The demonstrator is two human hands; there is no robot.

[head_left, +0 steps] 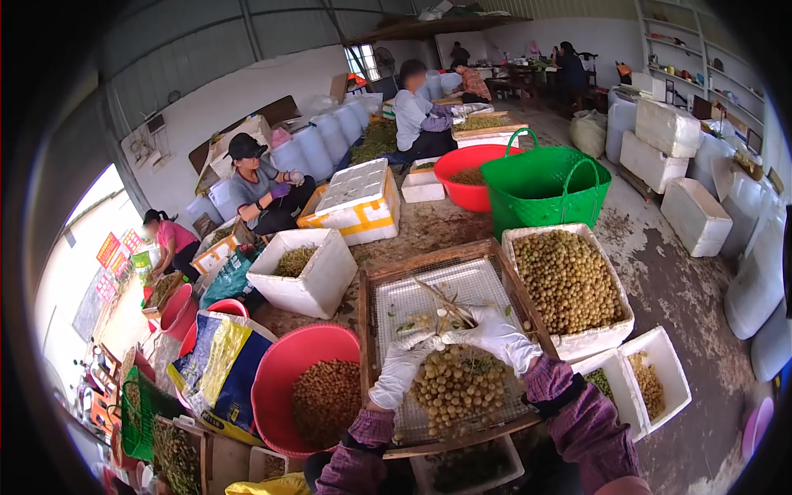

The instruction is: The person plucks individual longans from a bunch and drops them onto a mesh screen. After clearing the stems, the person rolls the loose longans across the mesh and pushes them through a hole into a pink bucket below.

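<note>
Both my hands wear white gloves and meet over a wood-framed mesh screen (382,309). My right hand (499,338) is closed around a bunch of thin fruit stems (445,304), whose bare ends point up and left. My left hand (404,367) has its fingers pinched together close to the right thumb; what lies between them is hidden. Just below the hands, a heap of round yellow-brown fruits (458,388), longan-like, rests on the mesh. Bits of leaf and twig lie near the stems.
At right stand a foam box of loose fruit (569,280) and smaller white boxes (615,388). A red tub (276,379) with fruit is at left, a green basket (540,190) beyond the screen. A foam box (305,285) sits front-left. Several people work farther back.
</note>
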